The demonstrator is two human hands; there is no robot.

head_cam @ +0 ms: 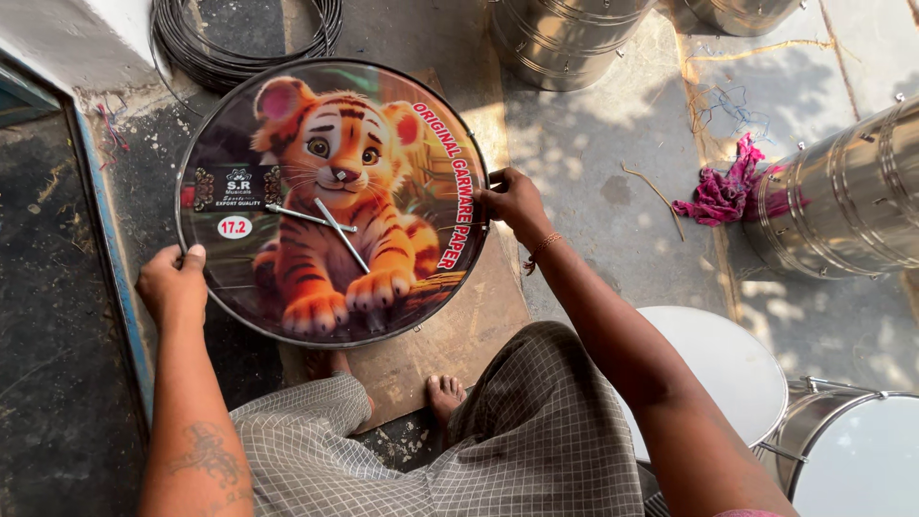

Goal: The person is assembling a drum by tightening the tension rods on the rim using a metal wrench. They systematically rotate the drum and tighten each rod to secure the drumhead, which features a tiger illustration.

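round drumhead (335,201) w/ tiger-cub print held flat above a wooden board (459,335), left hand (172,282) closed on its lower-left rim, right hand (512,201) pinching the right rim, two thin metal rods (325,225) lying on it.

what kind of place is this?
Likely a small drum-making workshop, worked on the floor. Both hands, left hand and right hand, hold a round tiger-printed drumhead; shiny steel drum shells lie around, and a coil of black wire hoops sits nearby.

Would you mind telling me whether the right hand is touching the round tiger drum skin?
Touching: the head view shows the right hand gripping the drum skin's right rim.
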